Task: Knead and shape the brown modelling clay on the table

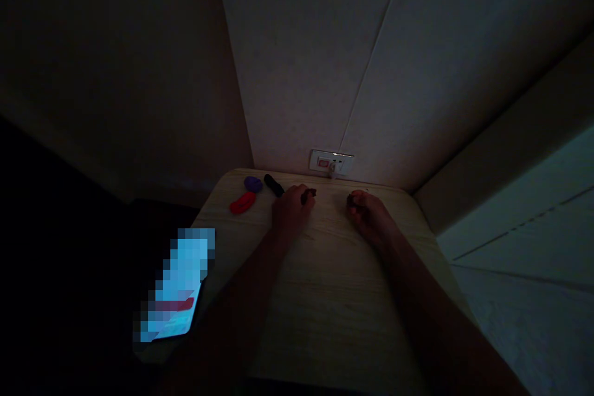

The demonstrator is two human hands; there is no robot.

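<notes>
Head view: on the table (334, 297), my left hand (291, 207) is curled closed around a small dark piece (308, 196), my right hand (371, 216) pinched onto a second dark piece (351, 200), hands apart; too dim to tell what either piece is. Black stick (273, 184) just beside my left hand, then purple lump (253, 184) and red lump (242, 202), lit screen (183, 278) at left edge, wall socket (331, 162) behind.
</notes>
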